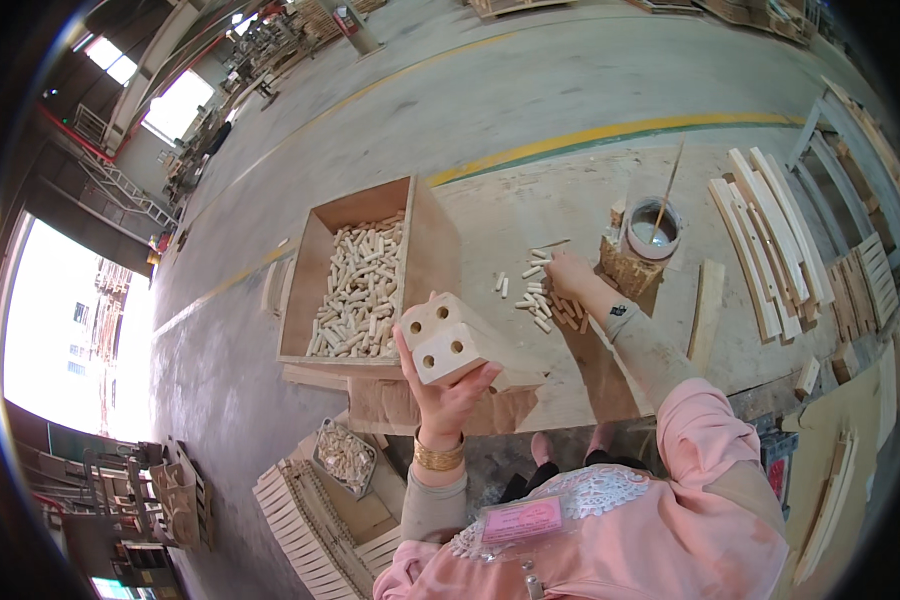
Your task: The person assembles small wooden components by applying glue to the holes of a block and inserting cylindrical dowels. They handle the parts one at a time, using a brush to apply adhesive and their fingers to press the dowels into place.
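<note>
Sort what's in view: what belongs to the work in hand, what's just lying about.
Belongs, apparently:
- four-holed wooden block, in the left hand
- loose dowels, at the right hand
- box of similar dowels
- pot with a stick, probably

Lying about, seemingly:
- pale wooden strips, table's right
- slatted wood, lower left

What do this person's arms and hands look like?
Both the left hand and right hand are gloveless. Loose pink sleeves overlie close-fitting beige undersleeves. A gold-coloured bracelet circles the left wrist; a small dark patch marks the right cuff.
</note>
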Motion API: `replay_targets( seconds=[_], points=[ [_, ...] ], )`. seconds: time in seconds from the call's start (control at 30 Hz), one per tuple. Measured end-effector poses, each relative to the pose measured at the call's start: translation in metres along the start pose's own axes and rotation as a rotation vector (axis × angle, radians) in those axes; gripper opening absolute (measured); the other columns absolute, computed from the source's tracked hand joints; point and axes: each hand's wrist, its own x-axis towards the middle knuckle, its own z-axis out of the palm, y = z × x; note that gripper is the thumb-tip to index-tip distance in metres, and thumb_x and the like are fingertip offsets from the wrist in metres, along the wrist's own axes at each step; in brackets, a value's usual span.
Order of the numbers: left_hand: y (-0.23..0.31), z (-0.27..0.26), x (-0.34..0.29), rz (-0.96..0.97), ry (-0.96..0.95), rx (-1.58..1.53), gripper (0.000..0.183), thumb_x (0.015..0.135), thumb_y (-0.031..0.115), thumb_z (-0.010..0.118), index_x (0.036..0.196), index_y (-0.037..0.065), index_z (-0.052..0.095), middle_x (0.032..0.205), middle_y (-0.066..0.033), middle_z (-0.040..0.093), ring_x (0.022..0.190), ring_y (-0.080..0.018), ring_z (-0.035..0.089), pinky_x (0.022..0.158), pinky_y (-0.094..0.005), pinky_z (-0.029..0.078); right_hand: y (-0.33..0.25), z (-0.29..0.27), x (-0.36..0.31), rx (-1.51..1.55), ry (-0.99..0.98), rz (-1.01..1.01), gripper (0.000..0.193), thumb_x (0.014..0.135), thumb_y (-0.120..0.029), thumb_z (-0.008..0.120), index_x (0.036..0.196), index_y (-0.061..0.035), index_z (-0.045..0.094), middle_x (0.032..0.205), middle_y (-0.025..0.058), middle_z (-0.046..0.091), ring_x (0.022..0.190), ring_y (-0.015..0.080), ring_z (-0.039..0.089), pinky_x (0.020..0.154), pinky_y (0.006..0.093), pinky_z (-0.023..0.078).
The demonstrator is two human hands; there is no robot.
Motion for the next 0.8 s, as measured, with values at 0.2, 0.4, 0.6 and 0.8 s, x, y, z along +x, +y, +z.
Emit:
replay_targets(
  seconds=[0.2,0.4,0.6,0.8],
  points=[
    [0.003,0.008,0.005,0.002,-0.015,-0.055,0.115,0.061,0.004,0.082,0.142,0.014,0.001,0.136,-0.0142,0.026,0.129,-0.0333,0.03,0.095,-0.0392,0.041,0.0,-0.007,0.017,-0.027,-0.09,-0.07,0.014,0.072,-0.008,0.057,0.083,-0.0035,0.063,0.08,0.0117,0.062,0.081,0.0288,0.061,0.068,0.0384,0.049],
    [0.031,0.029,0.022,0.162,-0.016,-0.068,0.09,0.059,0.003,0.082,0.128,0.003,0.025,0.119,-0.011,0.037,0.113,-0.0224,0.043,0.088,-0.0324,0.045,-0.028,-0.105,0.001,1.388,0.233,-0.065,0.014,0.079,-0.013,0.063,0.089,-0.0032,0.062,0.081,0.0042,0.065,0.076,0.0108,0.06,0.071,0.0264,0.047],
    [0.05,0.038,0.033,0.09,-0.05,-0.167,0.071,0.059,0.002,0.081,0.114,0.004,0.035,0.106,-0.0057,0.044,0.096,-0.0136,0.049,0.079,-0.0275,0.047,-0.112,-0.254,-0.081,1.156,0.378,-0.492,0.015,0.077,-0.004,0.063,0.091,-0.0038,0.06,0.078,0.0027,0.065,0.078,0.0098,0.059,0.072,0.0251,0.044],
    [0.057,0.038,0.036,0.111,-0.109,-0.171,0.068,0.061,0.002,0.08,0.112,0.005,0.036,0.103,-0.0046,0.046,0.094,-0.0126,0.049,0.08,-0.0269,0.045,-0.123,-0.261,-0.076,1.063,0.313,-0.516,0.01,0.075,-0.003,0.064,0.084,-0.0038,0.06,0.076,0.0016,0.065,0.069,0.009,0.06,0.062,0.0249,0.046]
  ],
)
